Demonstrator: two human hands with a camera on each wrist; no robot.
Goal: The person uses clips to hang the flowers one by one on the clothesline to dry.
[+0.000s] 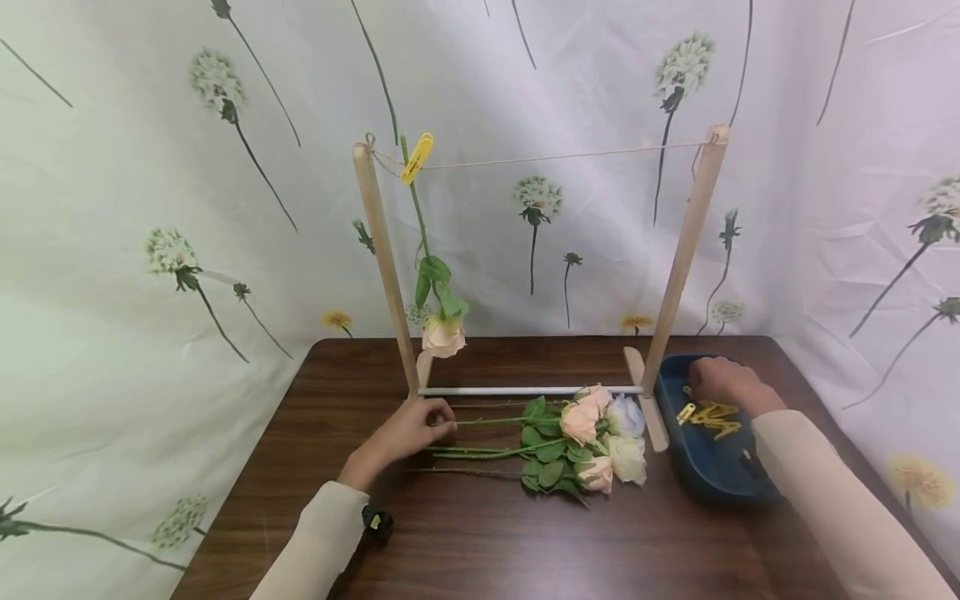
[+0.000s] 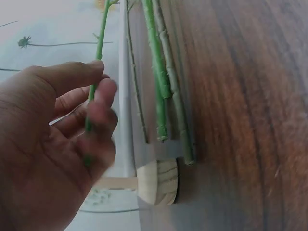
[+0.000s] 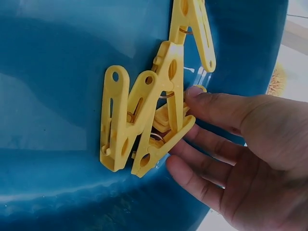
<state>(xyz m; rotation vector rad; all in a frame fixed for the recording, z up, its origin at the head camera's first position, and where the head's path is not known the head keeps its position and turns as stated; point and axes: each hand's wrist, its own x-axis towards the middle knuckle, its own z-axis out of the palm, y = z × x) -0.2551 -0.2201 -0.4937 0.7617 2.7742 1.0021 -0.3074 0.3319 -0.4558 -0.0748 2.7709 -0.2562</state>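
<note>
My left hand (image 1: 408, 429) pinches a green rose stem (image 2: 100, 36) between thumb and fingers. That stem leads right to leaves and a peach rose (image 1: 580, 422) lying with several other roses on the table. Inside the blue tray (image 1: 678, 462), my right hand (image 1: 726, 385) has its thumb and fingers around a yellow clothespin (image 3: 180, 122), partly hidden by the fingertips and other clothespins. More yellow clothespins (image 3: 113, 120) lie piled beside those fingers. Over the left end of a string, a yellow clothespin (image 1: 417, 158) holds a peach rose (image 1: 444, 336) hanging head down.
A wooden frame stands at the back of the brown table (image 1: 480, 537). Its left post (image 1: 386, 258) and right post (image 1: 686, 250) carry the string (image 1: 555, 157). A white rod (image 1: 517, 391) joins them low down. Patterned cloth hangs behind.
</note>
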